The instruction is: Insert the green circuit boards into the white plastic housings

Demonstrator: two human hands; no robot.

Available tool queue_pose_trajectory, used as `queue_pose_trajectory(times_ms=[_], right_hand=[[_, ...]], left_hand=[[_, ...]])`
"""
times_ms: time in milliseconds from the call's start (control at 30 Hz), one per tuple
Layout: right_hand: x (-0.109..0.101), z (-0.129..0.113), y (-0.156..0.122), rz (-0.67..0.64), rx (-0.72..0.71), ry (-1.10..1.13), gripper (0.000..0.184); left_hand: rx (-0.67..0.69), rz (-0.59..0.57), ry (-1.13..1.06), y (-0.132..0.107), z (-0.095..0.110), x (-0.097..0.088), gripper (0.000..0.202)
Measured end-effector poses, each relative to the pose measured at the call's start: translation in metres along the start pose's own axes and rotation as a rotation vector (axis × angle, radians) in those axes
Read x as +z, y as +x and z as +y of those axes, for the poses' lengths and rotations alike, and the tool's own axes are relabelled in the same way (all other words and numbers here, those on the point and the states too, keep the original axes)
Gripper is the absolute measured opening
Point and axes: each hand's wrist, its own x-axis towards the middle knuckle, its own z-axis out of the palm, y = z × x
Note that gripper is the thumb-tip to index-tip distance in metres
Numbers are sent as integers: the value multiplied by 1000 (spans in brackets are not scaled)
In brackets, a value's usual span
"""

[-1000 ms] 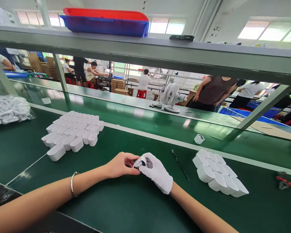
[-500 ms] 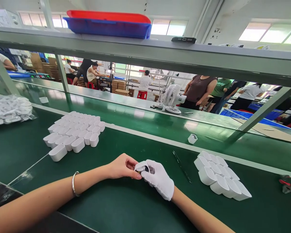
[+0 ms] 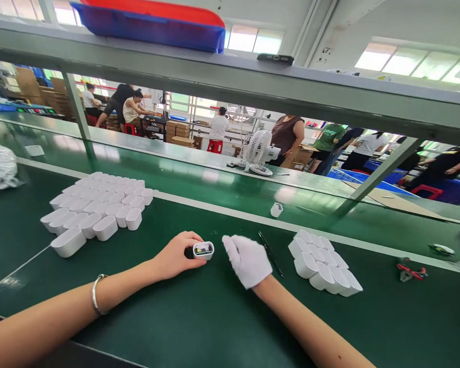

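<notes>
A small white oval plastic housing (image 3: 209, 254) with a circuit board and other small parts inside is gripped by the fingers of my left hand (image 3: 176, 255); its open end faces me. My right hand (image 3: 247, 259), in a white glove, is apart from the housing, to its right. Its thumb and fingers point forward, loosely curled, with nothing seen between them. Just right of the glove lie black tweezers (image 3: 270, 254) on the green work surface (image 3: 222, 317).
Many empty white housings stand grouped at left (image 3: 105, 228), a smaller group (image 3: 322, 278) at right. One filled housing (image 3: 276, 209) is farther back. Red-handled pliers (image 3: 410, 271) lie far right, a plastic bag (image 3: 0, 166) far left. A shelf (image 3: 214, 71) crosses above; a fan (image 3: 258, 151) and people are beyond.
My right hand has let go of the housing and drawn away to the right. My left hand keeps the housing, now turned with its open end visible. The view has shifted rightward.
</notes>
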Motion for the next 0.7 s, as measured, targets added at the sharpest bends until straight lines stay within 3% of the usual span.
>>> queue_pose_trajectory(times_ms=[67,133,267,433,533,600,700], right_hand=[[-13,14,9,111,215,-366,31],[-22,29,16,85,377,-523,24],[-20,43,19,8,386,-515,17],[-2,29,11,8,129,-344,16],[6,17,5,127,-211,-149,20],[9,11,1,233,-401,-132,26],[12,2,-5,309,-484,-184,30]], left_hand=[[-31,1,93,0,-3,-1,26],[-68,-11,131,1,-5,-3,30],[-48,-30,67,2,-6,-4,30],[-67,-39,3,4,-7,-6,29],[-77,-38,-12,4,-8,-6,30],[-85,-34,-13,5,-8,-6,30],[-95,-33,-35,5,-7,-6,31]])
